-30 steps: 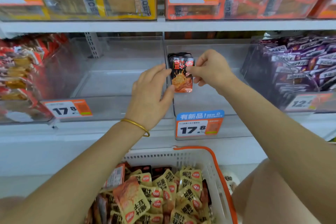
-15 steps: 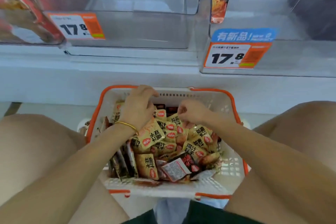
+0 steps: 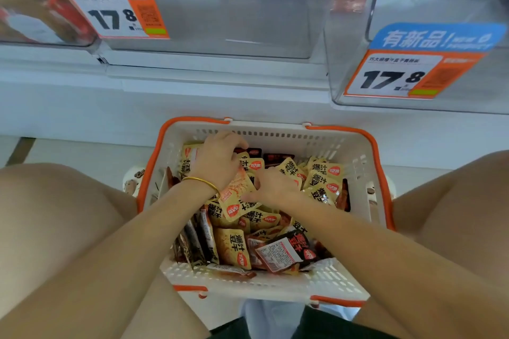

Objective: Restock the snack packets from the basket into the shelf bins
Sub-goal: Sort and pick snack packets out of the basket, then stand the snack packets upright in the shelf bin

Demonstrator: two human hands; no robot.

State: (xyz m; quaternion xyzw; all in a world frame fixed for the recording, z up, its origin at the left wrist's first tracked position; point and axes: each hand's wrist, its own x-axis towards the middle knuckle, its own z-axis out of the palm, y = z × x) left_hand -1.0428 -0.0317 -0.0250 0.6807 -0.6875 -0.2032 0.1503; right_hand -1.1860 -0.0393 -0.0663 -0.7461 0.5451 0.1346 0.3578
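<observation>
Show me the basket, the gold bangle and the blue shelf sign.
basket point(image 3: 289, 136): head view, far white wall.
gold bangle point(image 3: 202, 181): head view, top of the band.
blue shelf sign point(image 3: 438, 37): head view, its middle.

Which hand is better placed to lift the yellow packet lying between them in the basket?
Probably the right hand: its fingers sit at the edge of the yellow packet. The left hand reaches past it toward the far wall of the basket.

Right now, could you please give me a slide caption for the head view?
Left hand and right hand reach among yellow snack packets in the orange-rimmed basket, below a clear shelf bin.
</observation>
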